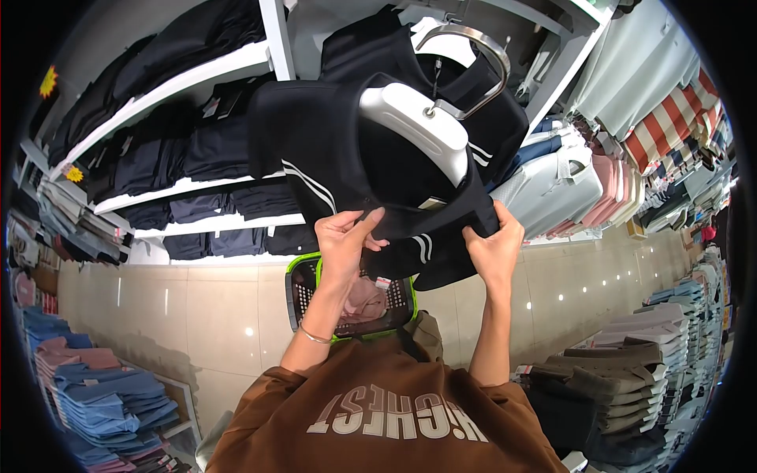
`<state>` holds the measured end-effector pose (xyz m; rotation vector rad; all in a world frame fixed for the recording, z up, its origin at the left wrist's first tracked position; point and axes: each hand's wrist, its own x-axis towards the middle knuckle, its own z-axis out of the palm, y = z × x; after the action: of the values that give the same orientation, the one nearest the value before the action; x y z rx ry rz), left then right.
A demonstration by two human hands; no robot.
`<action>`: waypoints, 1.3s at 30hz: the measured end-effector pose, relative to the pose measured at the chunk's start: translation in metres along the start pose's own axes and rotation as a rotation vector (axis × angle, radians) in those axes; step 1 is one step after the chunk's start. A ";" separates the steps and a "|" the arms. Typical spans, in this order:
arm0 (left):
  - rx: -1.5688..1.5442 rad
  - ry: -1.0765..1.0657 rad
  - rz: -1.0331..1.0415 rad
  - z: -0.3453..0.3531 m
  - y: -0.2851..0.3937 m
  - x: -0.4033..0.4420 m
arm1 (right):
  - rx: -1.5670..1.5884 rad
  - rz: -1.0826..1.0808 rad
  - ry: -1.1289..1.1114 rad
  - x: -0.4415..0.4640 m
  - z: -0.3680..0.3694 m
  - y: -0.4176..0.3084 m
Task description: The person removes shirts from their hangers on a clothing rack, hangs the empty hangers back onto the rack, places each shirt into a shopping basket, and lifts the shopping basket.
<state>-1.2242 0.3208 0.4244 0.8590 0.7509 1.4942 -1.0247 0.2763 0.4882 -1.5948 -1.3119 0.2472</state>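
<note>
A black top (pixel 307 130) with paired white stripes hangs in front of me on a white hanger (pixel 422 130) with a large metal hook (pixel 497 55). My left hand (pixel 344 240) is closed at the lower front of the top, its thumb and fingers bent against the fabric. On the other side, my right hand (pixel 495 246) pinches the top's edge between thumb and fingers. The fabric stretches between both hands, and some fingertips are hidden by it. Behind it hangs another black top (pixel 359 47) on a white hanger.
Below my hands a black basket with a green rim (pixel 410 311) holds a pink garment (pixel 364 301). White shelves (pixel 181 188) with folded dark clothes stand at left. Pale shirts (pixel 564 185) hang at right. Stacked jeans (pixel 110 402) and brown garments (pixel 623 378) flank me on the tiled floor (pixel 213 307).
</note>
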 end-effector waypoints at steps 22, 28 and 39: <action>0.084 -0.258 0.185 -0.001 0.022 -0.015 | 0.111 0.019 0.045 -0.002 0.005 0.005; -0.137 -0.270 -0.035 -0.008 0.016 -0.009 | 0.111 -0.008 0.037 -0.003 0.004 0.004; -0.061 -0.410 -0.017 -0.011 0.027 -0.015 | 0.163 -0.021 0.061 -0.002 0.009 0.007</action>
<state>-1.2465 0.3040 0.4402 1.0662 0.4063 1.2626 -1.0276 0.2806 0.4775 -1.4401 -1.2298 0.2833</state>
